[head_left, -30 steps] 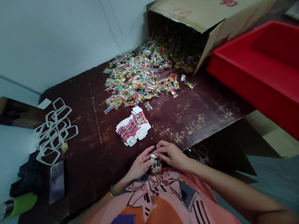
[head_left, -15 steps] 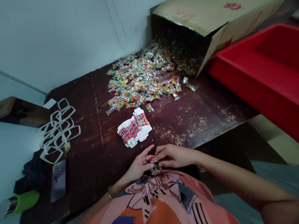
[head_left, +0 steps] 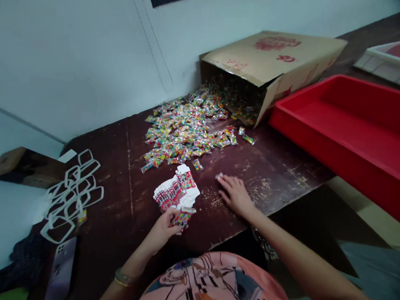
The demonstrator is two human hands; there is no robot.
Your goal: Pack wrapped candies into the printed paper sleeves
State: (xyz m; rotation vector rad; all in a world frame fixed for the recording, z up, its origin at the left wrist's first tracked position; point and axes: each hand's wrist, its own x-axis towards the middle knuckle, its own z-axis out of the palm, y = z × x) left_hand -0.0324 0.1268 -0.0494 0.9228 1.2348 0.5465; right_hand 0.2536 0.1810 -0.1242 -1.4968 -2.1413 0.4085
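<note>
My left hand [head_left: 162, 232] is closed on a small printed carton [head_left: 184, 215], multicoloured with a pale top edge. It is just in front of a fanned stack of flat printed carton blanks [head_left: 176, 192], white and red. To the right of the stack, my right hand [head_left: 236, 196] is low over the dark table [head_left: 270, 173], fingers stretched toward the far side. Something small and whitish shows at its index fingertip; I cannot make out what. Beyond both hands spreads a heap of clear candy packets [head_left: 184, 130] with colourful sweets, one packet [head_left: 197, 164] lying apart.
An open cardboard box [head_left: 247, 62] on its side spills packets at the back. A red tray [head_left: 307, 134] stands right, a white crate [head_left: 391, 65] behind it. At left are white loop-shaped frames [head_left: 58, 220], a small brown box [head_left: 24, 167], a phone [head_left: 60, 270] and dark cloth [head_left: 21, 263].
My hands, together at the carton near my lap, have separated. The left has brought the carton forward beside the stack; the right has let go and reached out over the table. The camera view has tilted up.
</note>
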